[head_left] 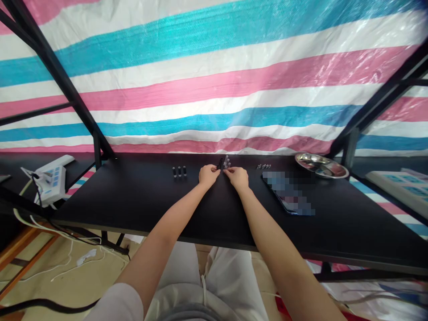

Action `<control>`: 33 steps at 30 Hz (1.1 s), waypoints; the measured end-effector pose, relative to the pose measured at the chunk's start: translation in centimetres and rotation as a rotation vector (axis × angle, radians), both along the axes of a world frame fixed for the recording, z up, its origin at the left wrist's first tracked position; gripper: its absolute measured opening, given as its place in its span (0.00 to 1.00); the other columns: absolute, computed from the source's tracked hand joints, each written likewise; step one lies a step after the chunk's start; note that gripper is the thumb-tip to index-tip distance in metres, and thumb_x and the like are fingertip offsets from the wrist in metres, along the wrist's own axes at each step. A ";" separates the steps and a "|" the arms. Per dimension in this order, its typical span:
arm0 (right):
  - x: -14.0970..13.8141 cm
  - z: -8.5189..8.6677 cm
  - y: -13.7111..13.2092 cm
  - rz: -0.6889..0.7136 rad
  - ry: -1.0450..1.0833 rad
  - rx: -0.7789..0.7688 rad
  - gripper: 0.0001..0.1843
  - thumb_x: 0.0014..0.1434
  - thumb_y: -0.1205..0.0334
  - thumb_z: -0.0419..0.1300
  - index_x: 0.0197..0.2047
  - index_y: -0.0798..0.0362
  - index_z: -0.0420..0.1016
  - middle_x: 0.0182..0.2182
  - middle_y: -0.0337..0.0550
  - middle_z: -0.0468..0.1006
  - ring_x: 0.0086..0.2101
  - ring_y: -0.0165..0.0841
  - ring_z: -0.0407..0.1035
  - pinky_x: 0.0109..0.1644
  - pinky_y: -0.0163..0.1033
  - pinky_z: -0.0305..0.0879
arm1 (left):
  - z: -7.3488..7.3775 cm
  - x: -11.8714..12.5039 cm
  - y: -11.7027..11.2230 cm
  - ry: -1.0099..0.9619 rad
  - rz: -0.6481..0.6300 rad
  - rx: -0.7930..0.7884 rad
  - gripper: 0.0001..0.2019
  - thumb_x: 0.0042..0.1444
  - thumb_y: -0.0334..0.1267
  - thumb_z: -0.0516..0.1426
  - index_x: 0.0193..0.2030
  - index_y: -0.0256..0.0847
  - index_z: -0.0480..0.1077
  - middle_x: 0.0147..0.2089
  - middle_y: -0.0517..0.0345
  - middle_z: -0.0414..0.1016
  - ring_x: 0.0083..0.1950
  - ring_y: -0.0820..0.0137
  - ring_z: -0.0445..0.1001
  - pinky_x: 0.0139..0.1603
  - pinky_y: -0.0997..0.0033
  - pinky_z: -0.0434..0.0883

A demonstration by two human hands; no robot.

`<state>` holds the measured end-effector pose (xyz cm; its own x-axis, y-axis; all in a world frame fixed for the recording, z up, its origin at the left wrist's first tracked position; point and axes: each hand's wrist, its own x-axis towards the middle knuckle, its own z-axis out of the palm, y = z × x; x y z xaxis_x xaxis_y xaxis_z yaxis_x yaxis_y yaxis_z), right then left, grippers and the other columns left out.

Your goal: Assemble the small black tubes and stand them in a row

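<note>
My left hand (209, 175) rests near the back middle of the black table, its fingers closed in a pinch. It is beside a few small black pieces (220, 162), and whether it grips one is hidden. Just to the right is my right hand (238, 177), with thumb and fingertips pressed together. Small pale grey cylinder-like pieces (227, 161) stand right behind its fingertips; what lies between the fingers is too small to make out. Three short dark cylinders with light ends (179, 171) stand in a row left of my left hand.
Several tiny silvery pieces (264, 166) lie right of my right hand. Beyond them are a phone (288, 194) with a blurred screen and a round divided metal dish (321, 166). The table (133, 200) has a black metal frame and a striped sheet behind it. A power strip (55, 180) sits left.
</note>
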<state>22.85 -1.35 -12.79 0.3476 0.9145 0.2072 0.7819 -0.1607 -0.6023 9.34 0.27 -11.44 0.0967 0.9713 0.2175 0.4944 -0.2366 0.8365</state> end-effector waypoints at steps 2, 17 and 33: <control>0.1 -0.1 0.0 0.005 -0.010 0.002 0.15 0.53 0.53 0.57 0.36 0.51 0.79 0.32 0.47 0.79 0.35 0.37 0.72 0.37 0.37 0.63 | -0.1 0.6 0.4 0.016 0.008 -0.006 0.04 0.46 0.35 0.60 0.30 0.40 0.74 0.33 0.53 0.76 0.36 0.67 0.73 0.40 0.68 0.67; 0.1 0.0 0.1 0.028 -0.056 -0.039 0.15 0.53 0.55 0.57 0.39 0.53 0.78 0.33 0.48 0.78 0.36 0.38 0.71 0.37 0.37 0.62 | -0.5 1.6 0.5 0.361 0.045 0.129 0.07 0.49 0.39 0.60 0.32 0.38 0.74 0.37 0.48 0.70 0.44 0.60 0.67 0.45 0.63 0.63; -2.4 2.6 -3.7 0.019 -0.125 0.016 0.15 0.58 0.58 0.50 0.45 0.54 0.70 0.35 0.48 0.78 0.37 0.39 0.71 0.39 0.39 0.61 | 1.9 -6.6 -5.6 0.659 0.189 0.316 0.23 0.56 0.35 0.48 0.59 0.34 0.55 0.63 0.43 0.53 0.53 0.58 0.64 0.49 0.61 0.66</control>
